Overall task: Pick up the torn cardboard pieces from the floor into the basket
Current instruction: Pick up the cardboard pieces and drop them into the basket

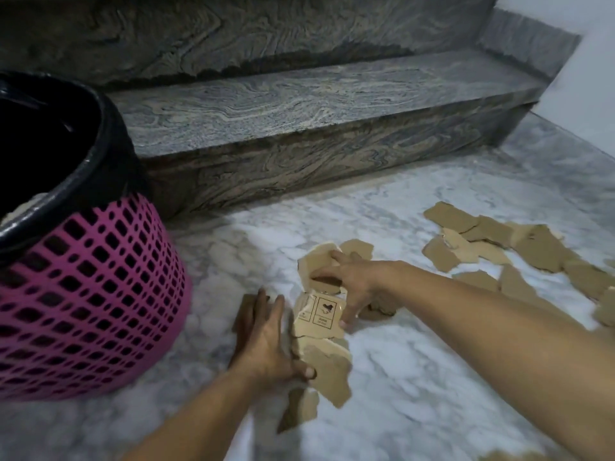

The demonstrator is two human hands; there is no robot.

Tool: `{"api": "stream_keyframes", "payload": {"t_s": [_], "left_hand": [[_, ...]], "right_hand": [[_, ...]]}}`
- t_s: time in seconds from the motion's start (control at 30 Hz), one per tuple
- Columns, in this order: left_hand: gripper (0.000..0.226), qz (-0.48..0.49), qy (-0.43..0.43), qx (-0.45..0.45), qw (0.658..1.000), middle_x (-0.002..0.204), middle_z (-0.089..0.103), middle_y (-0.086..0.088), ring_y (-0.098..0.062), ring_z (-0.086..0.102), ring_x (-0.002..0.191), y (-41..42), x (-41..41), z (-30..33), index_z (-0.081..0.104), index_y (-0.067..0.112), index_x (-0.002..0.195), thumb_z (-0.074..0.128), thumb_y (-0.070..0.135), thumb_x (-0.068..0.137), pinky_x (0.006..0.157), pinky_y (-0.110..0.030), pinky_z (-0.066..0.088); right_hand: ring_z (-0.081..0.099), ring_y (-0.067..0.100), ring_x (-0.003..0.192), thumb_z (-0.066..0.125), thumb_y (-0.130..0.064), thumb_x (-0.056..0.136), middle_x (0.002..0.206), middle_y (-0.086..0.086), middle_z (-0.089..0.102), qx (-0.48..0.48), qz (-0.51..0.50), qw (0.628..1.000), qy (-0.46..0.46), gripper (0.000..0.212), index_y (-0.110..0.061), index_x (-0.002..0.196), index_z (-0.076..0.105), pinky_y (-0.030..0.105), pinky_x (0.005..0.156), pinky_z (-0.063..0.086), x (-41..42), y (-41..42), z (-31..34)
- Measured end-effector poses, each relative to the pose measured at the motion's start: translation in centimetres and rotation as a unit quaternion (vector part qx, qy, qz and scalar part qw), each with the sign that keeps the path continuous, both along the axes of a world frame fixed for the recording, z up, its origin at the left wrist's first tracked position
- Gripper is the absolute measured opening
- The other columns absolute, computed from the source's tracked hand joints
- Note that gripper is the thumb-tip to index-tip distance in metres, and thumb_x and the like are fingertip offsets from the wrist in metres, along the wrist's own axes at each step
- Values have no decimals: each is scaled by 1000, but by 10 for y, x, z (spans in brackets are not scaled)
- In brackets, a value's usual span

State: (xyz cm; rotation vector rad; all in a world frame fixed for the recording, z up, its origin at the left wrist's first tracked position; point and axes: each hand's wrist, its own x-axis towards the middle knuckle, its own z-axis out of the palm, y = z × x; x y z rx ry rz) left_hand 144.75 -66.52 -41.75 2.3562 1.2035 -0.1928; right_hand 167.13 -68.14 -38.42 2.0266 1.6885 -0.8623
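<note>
Both hands are down on the floor (416, 377), corralling a small cluster of torn cardboard near frame centre.

Left hand (266, 341): at about 7 o'clock from centre. Fingers run flat along the left edge of the cluster, thumb hooked over a lower piece (327, 364). Looks like a backstop, so pieces pushed from the right have something to stack against. Grip state: partly curled, thumb pinching that piece; a darker scrap lies under the fingers.

Right hand (346, 281): just right of centre, reaching in from 4 o'clock. Fingers spread and curled over the top pieces, thumb down on the right edge of the printed piece (321, 316) with the box symbols. Grip half closed, raking the pieces toward the left hand. Nothing is lifted yet, as far as I can tell; there is motion blur.

Basket (90, 294): pink lattice with black liner (100, 134), at 9 o'clock, close to the left hand. A bit of cardboard shows inside at the rim, so some is already in. Short carry, which is likely why it's parked there.

Remaining: a bigger scatter (492, 241) at 3 o'clock, well apart from the hands, plus a scrap at the bottom edge, 5 o'clock. Stone step (299, 104) behind at 12.

Judgement: mid-task, gathering a two-handed bundle before dumping. Risk: loose flat pieces slipping out of the squeeze on the lift.
</note>
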Motion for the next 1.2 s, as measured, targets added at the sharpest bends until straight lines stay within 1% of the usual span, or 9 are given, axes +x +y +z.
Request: {"api": "stream_keyframes", "payload": {"t_s": [0.17, 0.33, 0.53, 0.67, 0.77, 0.87, 1.03, 1.13, 1.2], "left_hand": [[158, 30, -32, -23, 999, 157, -24, -5, -26, -31, 142, -7, -17, -1, -2, 30, 152, 56, 95, 20, 117, -52, -10], [169, 55, -116, -179, 976, 157, -27, 6, -21, -35, 140, -27, -21, -10, -17, 32, 150, 81, 75, 19, 120, -46, -5], [150, -69, 46, -13, 996, 154, -29, -14, -35, -34, 139, -44, -16, -9, -19, 32, 149, 69, 82, 39, 104, -70, -19], [112, -88, 46, 6, 995, 158, -18, -11, -36, -21, 143, -46, -18, -10, 4, 43, 148, 65, 76, 60, 105, -72, -11], [87, -68, 7, 40, 997, 158, 3, -5, -34, -1, 144, -43, -19, -8, 26, 44, 138, 67, 68, 65, 110, -66, 2], [75, -52, -35, 72, 995, 151, 20, 0, -31, 18, 135, -40, -20, -5, 41, 41, 128, 73, 63, 64, 108, -50, 19], [108, 0, -75, 36, 997, 144, 13, -5, -29, 22, 131, -26, -10, 4, 34, 29, 134, 88, 56, 44, 109, -39, 28], [139, 9, 37, 1, 999, 155, -22, -12, -37, -3, 143, -10, 0, 7, 9, 28, 147, 88, 60, 37, 116, -47, 11], [127, -9, 61, -26, 998, 156, -22, -13, -38, -9, 143, -5, 5, 6, 21, 27, 141, 88, 59, 38, 117, -52, 6]], "right_hand": [[46, 23, 128, 91, -34, 63, 143, 2, 42, 106, -157, 977, 97, 90, -30, 139, 44, 30, 98, 42, -1, -27, 16], [31, 34, 141, 82, -54, 68, 160, 9, 21, 45, -339, 939, 36, 118, -21, 156, 11, 43, 98, 43, 11, -23, 27], [34, 37, 134, 64, -89, 44, 145, 17, 39, 43, -413, 908, -47, 130, -15, 145, 30, 45, 106, 37, -17, 7, -2], [29, 38, 136, 74, -76, 56, 147, 20, 29, 71, -399, 911, -83, 120, -16, 146, 24, 45, 107, 31, -32, 8, -12], [41, 37, 128, 86, -60, 56, 145, 17, 25, 97, -433, 896, -25, 114, -11, 142, 29, 43, 99, 43, -27, 3, -12], [55, 31, 112, 94, -48, 50, 131, 14, 46, 134, -449, 882, 45, 104, -7, 130, 39, 40, 88, 53, -22, -4, -15], [60, 18, 71, 95, -22, 57, 87, 6, 61, 184, -502, 827, 173, 56, -8, 92, 53, 25, 51, 49, -19, -18, -16], [63, 15, 68, 92, -23, 62, 86, 6, 66, 200, -502, 822, 181, 53, -4, 100, 60, 15, 36, 40, -17, -31, -22], [67, 17, 69, 92, -22, 64, 90, 8, 69, 224, -518, 803, 191, 55, -5, 106, 61, 18, 38, 45, -16, -41, -27]]}}
